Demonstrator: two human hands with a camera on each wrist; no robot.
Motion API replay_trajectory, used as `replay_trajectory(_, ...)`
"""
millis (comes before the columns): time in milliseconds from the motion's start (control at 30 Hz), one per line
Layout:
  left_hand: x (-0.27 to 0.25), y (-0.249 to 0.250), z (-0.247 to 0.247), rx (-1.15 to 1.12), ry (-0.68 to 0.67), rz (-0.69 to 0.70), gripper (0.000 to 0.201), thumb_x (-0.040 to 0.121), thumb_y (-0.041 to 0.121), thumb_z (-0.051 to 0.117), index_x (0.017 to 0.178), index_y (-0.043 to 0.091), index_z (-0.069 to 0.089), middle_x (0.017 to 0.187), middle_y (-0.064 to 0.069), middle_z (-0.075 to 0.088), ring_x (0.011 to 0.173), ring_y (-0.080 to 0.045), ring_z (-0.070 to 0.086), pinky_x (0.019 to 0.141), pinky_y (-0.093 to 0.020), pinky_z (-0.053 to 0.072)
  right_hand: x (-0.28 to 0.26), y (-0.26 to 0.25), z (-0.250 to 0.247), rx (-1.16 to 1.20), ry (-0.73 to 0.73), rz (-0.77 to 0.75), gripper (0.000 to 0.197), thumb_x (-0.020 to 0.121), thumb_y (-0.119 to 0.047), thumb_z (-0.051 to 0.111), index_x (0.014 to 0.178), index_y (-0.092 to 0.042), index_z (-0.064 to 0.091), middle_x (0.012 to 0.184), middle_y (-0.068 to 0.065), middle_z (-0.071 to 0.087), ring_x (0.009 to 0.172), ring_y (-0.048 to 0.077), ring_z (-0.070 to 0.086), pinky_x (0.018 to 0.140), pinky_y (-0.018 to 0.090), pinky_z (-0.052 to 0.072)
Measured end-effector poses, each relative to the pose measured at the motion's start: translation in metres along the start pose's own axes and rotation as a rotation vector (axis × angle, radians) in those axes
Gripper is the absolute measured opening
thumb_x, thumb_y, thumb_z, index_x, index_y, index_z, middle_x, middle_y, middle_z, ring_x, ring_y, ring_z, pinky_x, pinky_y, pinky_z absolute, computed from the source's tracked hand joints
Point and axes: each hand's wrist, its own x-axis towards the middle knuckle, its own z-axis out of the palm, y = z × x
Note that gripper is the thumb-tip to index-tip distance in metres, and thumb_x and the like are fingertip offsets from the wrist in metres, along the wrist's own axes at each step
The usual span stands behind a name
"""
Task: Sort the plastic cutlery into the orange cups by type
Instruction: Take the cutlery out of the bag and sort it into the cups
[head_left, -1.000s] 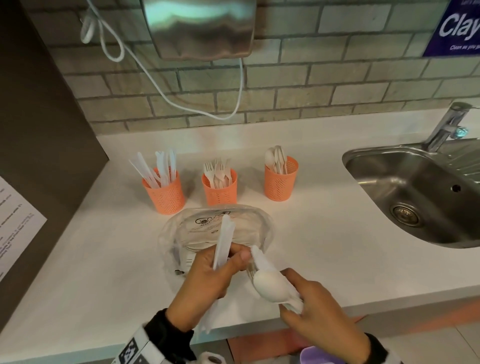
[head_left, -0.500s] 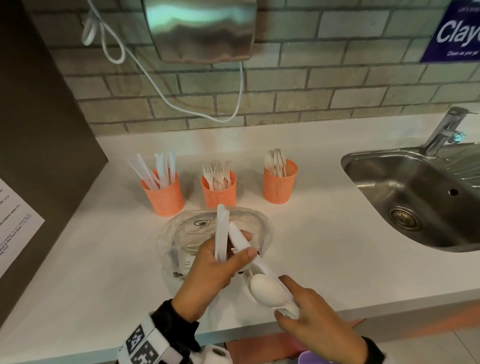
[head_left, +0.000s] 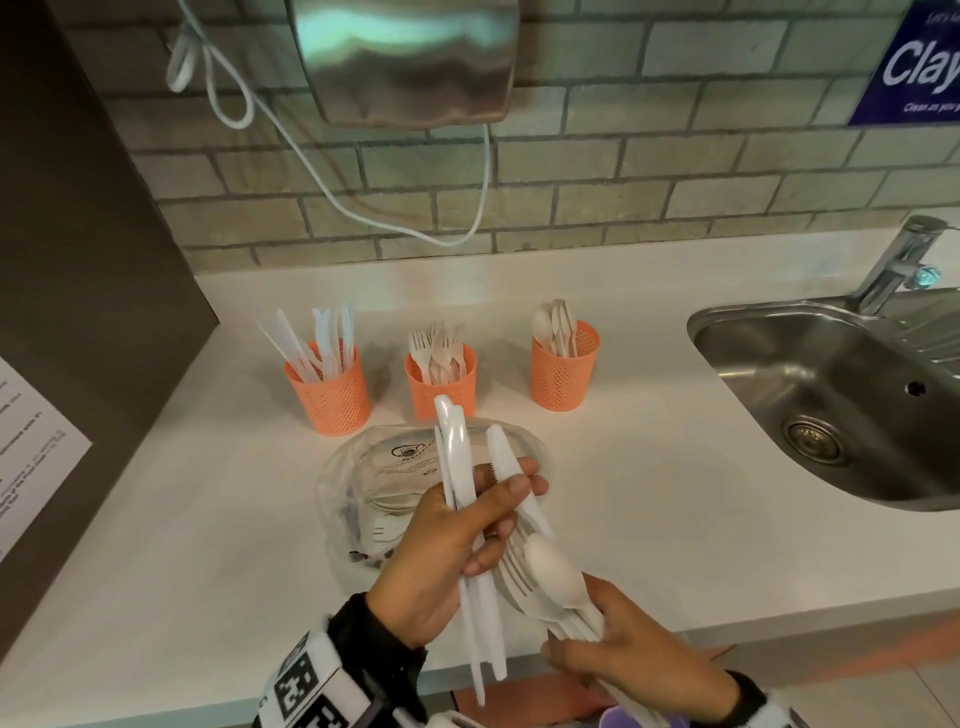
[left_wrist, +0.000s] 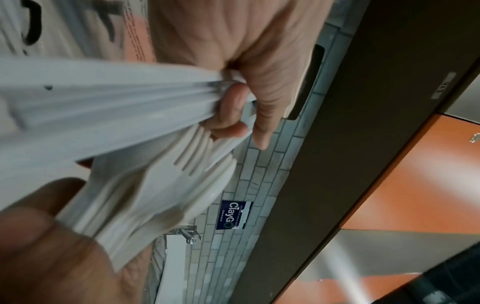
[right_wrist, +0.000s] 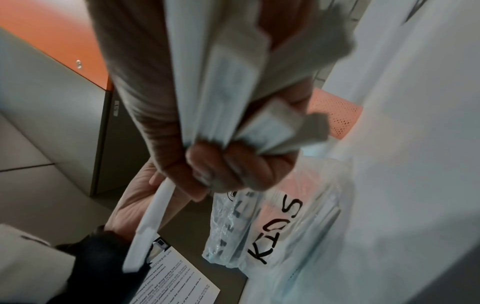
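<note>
Three orange mesh cups stand in a row on the white counter: the left cup holds knives, the middle cup forks, the right cup spoons. My left hand grips white plastic knives upright above the counter's front, and its fingertips pinch another knife. My right hand grips a bundle of mixed cutlery by the handles, with a spoon and fork tines on top. In the left wrist view the knives and the fork and spoon bundle lie close together.
A clear plastic bag with more cutlery lies on the counter behind my hands. A steel sink with a tap is at the right. A dark cabinet side walls the left. A steel dispenser hangs on the brick wall.
A second knife has slid out of the right hand's bundle into my left hand's fingers. Both hands have drawn closer together and risen slightly.
</note>
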Motion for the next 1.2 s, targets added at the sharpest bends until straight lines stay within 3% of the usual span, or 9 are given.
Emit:
replay_trajectory(167, 0.003, -0.005, 0.007, 0.298, 0.044, 0.076, 0.017, 0.084, 0.015, 0.063, 0.09, 0.001, 0.07, 0.064, 0.005, 0.068, 0.042, 0.0, 0.042, 0.042, -0.008, 0.034, 0.001, -0.002, 0.001, 0.028, -0.037, 0.024, 0.045, 0.087, 0.005, 0.054, 0.11, -0.032, 0.045, 0.082, -0.04, 0.063, 0.072, -0.018, 0.057, 0.064, 0.003, 0.04)
replay_trajectory(333, 0.007, 0.006, 0.009, 0.32, 0.11, 0.242, 0.021, 0.092, 0.022, 0.049, 0.082, 0.013, 0.065, 0.072, -0.003, 0.072, 0.048, -0.001, 0.043, 0.042, -0.01, 0.033, -0.001, -0.007, 0.0, -0.016, 0.038, 0.025, 0.035, 0.088, -0.007, 0.058, 0.097, -0.039, 0.045, 0.091, -0.023, 0.06, 0.08, -0.024, 0.054, 0.069, 0.001, 0.04)
replay_trajectory(467, 0.016, 0.025, -0.007, 0.036, 0.309, 0.363, 0.027, 0.096, 0.027, 0.041, 0.083, 0.012, 0.059, 0.061, 0.001, 0.063, 0.047, -0.006, 0.043, 0.041, -0.014, 0.034, -0.002, 0.007, 0.001, -0.257, 0.2, -0.108, 0.027, 0.082, -0.025, 0.056, 0.097, -0.046, 0.046, 0.084, -0.019, 0.063, 0.074, 0.003, 0.057, 0.066, 0.018, 0.041)
replay_trajectory(567, 0.022, 0.031, -0.028, -0.261, 0.409, 0.251, 0.026, 0.097, 0.032, 0.04, 0.084, 0.016, 0.056, 0.061, 0.005, 0.057, 0.048, -0.006, 0.046, 0.051, -0.016, 0.043, -0.001, 0.012, 0.002, -0.519, 0.328, -0.161, 0.036, 0.071, -0.037, 0.05, 0.099, -0.053, 0.034, 0.07, -0.022, 0.057, 0.066, 0.0, 0.05, 0.054, 0.012, 0.036)
replay_trajectory(700, 0.022, 0.019, -0.042, -0.482, 0.461, 0.097, 0.027, 0.098, 0.033, 0.04, 0.085, 0.014, 0.053, 0.067, 0.001, 0.053, 0.063, -0.011, 0.057, 0.064, -0.028, 0.058, -0.003, 0.005, 0.0, -0.975, 0.465, -0.266, 0.074, 0.039, -0.014, 0.081, 0.103, -0.026, 0.045, 0.065, -0.012, 0.06, 0.051, 0.007, 0.048, 0.042, 0.006, 0.022)
replay_trajectory(767, 0.019, 0.015, -0.045, -0.519, 0.502, 0.079, 0.026, 0.098, 0.032, 0.04, 0.086, 0.013, 0.053, 0.07, -0.002, 0.053, 0.062, -0.013, 0.061, 0.064, -0.03, 0.061, -0.001, 0.009, 0.0, -1.058, 0.569, -0.28, 0.086, 0.026, -0.005, 0.083, 0.102, -0.024, 0.047, 0.061, -0.009, 0.059, 0.048, 0.01, 0.051, 0.045, 0.014, 0.03)
replay_trajectory(1000, 0.02, 0.011, -0.063, -0.542, 0.532, 0.097, 0.006, 0.097, 0.021, 0.046, 0.093, 0.019, 0.051, 0.064, 0.003, 0.048, 0.05, -0.008, 0.049, 0.048, -0.017, 0.05, -0.001, 0.015, -0.003, -0.923, 0.787, -0.486, 0.038, 0.067, -0.012, 0.049, 0.103, -0.023, 0.051, 0.065, -0.003, 0.06, 0.066, 0.011, 0.038, 0.059, 0.021, 0.029)
replay_trajectory(1100, 0.018, 0.01, -0.064, -0.535, 0.54, 0.121, 0.009, 0.096, 0.02, 0.048, 0.089, 0.022, 0.054, 0.07, 0.001, 0.061, 0.058, -0.009, 0.061, 0.056, -0.02, 0.056, 0.002, 0.017, -0.007, -0.732, 0.824, -0.502, 0.032, 0.065, -0.022, 0.049, 0.097, -0.025, 0.05, 0.067, 0.001, 0.062, 0.067, 0.011, 0.041, 0.058, 0.018, 0.032)
replay_trajectory(1200, 0.016, 0.009, -0.062, -0.55, 0.53, 0.181, 0.009, 0.096, 0.021, 0.047, 0.09, 0.023, 0.054, 0.05, 0.007, 0.048, 0.043, -0.005, 0.052, 0.051, -0.017, 0.053, 0.003, 0.022, -0.013, -0.703, 0.827, -0.493, 0.028, 0.061, -0.009, 0.056, 0.082, -0.026, 0.048, 0.056, -0.002, 0.053, 0.06, 0.011, 0.04, 0.049, 0.018, 0.029)
